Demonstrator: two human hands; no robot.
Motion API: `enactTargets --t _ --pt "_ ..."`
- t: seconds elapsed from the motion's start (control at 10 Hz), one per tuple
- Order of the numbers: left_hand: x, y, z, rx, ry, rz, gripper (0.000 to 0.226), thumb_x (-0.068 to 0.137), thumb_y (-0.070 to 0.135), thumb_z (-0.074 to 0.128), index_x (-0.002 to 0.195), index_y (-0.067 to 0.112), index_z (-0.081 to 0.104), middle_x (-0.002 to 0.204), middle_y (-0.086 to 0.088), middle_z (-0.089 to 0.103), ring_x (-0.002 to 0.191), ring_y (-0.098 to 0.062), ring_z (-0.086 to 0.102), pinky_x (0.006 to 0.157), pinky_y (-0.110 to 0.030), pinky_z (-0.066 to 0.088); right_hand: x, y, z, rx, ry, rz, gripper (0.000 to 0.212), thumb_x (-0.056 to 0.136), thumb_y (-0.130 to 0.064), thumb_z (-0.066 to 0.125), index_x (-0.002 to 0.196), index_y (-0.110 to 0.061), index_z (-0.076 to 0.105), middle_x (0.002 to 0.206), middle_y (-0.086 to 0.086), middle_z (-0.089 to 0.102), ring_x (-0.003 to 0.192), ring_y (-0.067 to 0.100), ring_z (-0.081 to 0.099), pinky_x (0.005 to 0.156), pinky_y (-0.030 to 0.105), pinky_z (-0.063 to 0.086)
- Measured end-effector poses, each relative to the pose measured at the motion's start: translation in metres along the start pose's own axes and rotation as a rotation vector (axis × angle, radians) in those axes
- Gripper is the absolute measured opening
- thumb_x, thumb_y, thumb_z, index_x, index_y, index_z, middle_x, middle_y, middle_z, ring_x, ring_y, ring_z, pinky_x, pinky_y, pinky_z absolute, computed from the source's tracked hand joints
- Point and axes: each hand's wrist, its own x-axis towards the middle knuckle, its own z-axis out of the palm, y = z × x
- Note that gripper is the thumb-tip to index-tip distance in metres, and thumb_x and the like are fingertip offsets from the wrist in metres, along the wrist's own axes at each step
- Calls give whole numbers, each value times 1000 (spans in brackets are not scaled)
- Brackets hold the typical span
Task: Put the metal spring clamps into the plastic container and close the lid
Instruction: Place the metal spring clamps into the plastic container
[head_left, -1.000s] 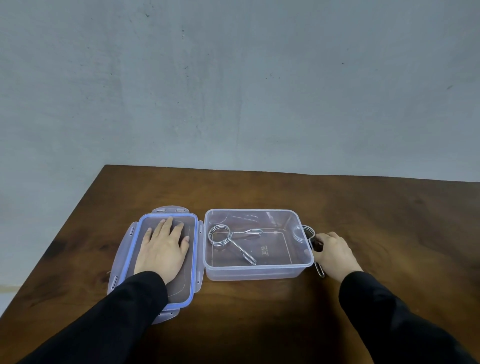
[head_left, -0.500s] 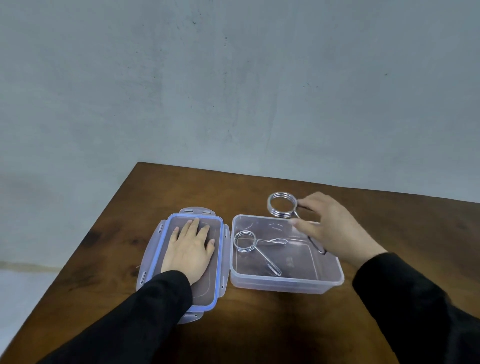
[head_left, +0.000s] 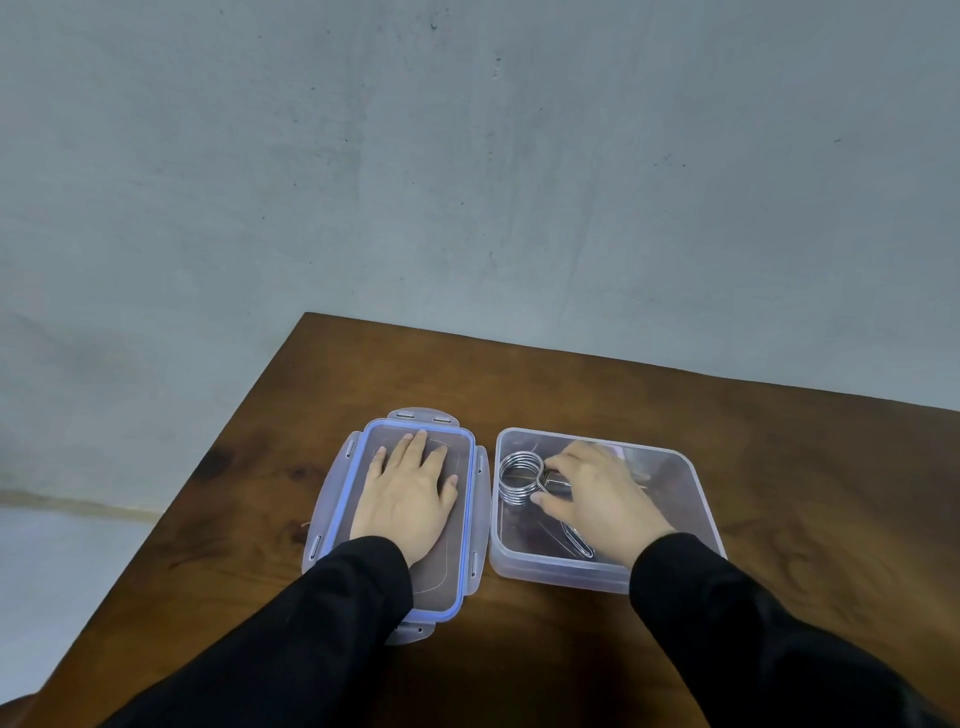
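Right hand (head_left: 592, 499) grips a spring clamp (head_left: 519, 477) inside the clear container (head_left: 696, 499); left hand (head_left: 408, 486) lies flat and released on the lid (head_left: 470, 519). Recommended: lay the clamp flat, below rim level, before releasing.

spring clamps (head_left: 521, 477) partly hidden under right hand (head_left: 597, 493), both forearms cut off below
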Motion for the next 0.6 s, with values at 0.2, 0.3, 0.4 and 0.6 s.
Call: enactTargets --t 0.2,0.3,0.4,0.6 --pt "0 0 0 9 3 2 53 103 48 26 149 26 39 161 -3 32 149 -21 24 123 -44 14 2 -2 8 30 -32 56 44 94 -48 63 129 -22 65 124 0 63 114 19 56 101 38 49" --pt "0 0 0 7 9 4 53 103 48 26 149 25 40 161 -4 34 148 -22 25 123 -44 14 2 -2 8 35 -35 70 45 93 -48 64 131 -23 64 126 -1 63 114 18 57 102 39 50" --pt "0 0 0 13 5 2 53 103 48 26 149 25 39 161 -3 33 149 -21 25 123 -44 13 2 -4 8 39 -43 80 47 93 -48 65 132 -23 63 126 -1 62 114 19 58 101 40 50" --pt "0 0 -1 10 8 5 54 103 48 25 150 25 38 162 -3 31 149 -21 24 123 -43 13 2 -3 7 27 -72 98 51 92 -51 64 134 -22 60 127 -1 62 115 21 58 102 42 49"
